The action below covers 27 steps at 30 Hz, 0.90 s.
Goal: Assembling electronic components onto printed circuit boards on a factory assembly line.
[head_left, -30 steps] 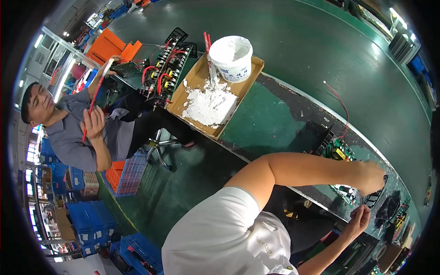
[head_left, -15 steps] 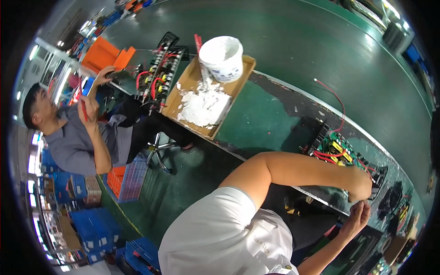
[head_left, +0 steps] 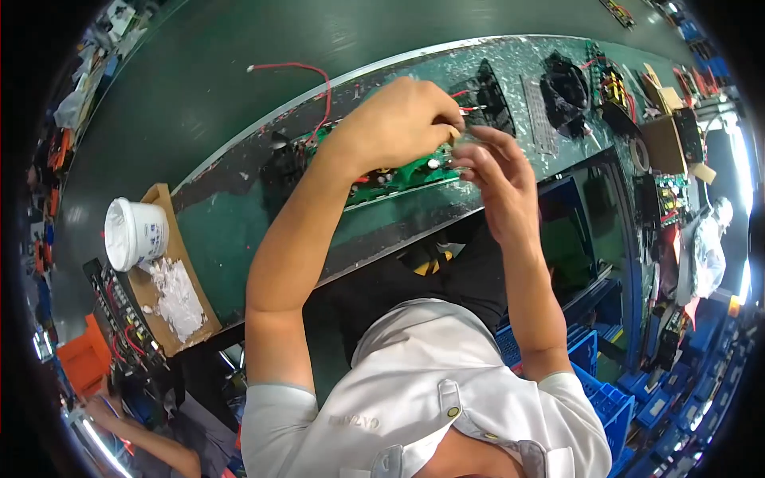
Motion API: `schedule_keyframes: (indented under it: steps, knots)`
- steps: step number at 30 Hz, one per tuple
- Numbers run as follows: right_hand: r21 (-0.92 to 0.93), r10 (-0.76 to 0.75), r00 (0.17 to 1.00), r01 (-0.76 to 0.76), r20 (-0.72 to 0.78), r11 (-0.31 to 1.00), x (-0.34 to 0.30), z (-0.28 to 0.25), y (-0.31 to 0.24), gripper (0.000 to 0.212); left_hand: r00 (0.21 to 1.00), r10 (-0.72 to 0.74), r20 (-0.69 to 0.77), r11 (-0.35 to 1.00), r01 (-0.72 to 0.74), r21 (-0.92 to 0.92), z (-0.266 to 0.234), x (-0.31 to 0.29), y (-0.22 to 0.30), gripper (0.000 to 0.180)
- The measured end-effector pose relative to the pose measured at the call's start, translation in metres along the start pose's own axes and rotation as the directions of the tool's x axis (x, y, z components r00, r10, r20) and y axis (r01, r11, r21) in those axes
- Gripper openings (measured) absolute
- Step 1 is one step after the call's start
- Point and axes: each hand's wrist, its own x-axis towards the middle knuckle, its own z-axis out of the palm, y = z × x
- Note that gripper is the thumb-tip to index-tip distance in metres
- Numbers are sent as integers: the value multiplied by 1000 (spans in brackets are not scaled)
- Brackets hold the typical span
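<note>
My left hand (head_left: 402,119) reaches over a green circuit board (head_left: 406,177) on the bench, its thumb and fingers bent into a pinch. Facing it is my right hand (head_left: 506,171), fingertips drawn together close to the left ones. Whatever small thing lies between the fingertips is too blurred to make out. Much of the board is covered by my left hand and forearm. A red wire (head_left: 325,80) with a white end curves away beyond the board. Beside its right end stands a black plastic frame (head_left: 488,92).
On the left, a cardboard tray (head_left: 205,307) holds a white bucket (head_left: 143,231) and white paste (head_left: 177,299). Farther right on the bench lie a grey perforated strip (head_left: 539,115) and a black bundle (head_left: 566,92). A co-worker's arm (head_left: 151,442) shows at lower left, near an orange bin (head_left: 84,354).
My view has swung to the right, so the tray and co-worker now appear at the lower left. Both hands remain close together over the board's right part.
</note>
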Motion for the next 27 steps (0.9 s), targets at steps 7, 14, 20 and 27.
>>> schedule_keyframes:
  steps: [7, 14, 20, 27]
  knots:
    - [615, 279, 956, -277, 97, 738, 9, 39, -3, 35, 920, -236, -312, 954, 159, -253, 29, 6, 8, 17]
    - [275, 98, 989, -125, 110, 953, -1, 17, 3, 33, 961, -143, -238, 981, 105, -162, 10, 2, 1, 29]
    - [-39, -74, 996, 72, -50, 997, 6, -21, 9, 31, 945, -183, -271, 919, 262, 293, -8, -11, 8, 35]
    - [-119, 37, 998, -30, 57, 992, 2, -23, 9, 29, 929, 47, -368, 779, 197, 595, 10, -19, 44, 35]
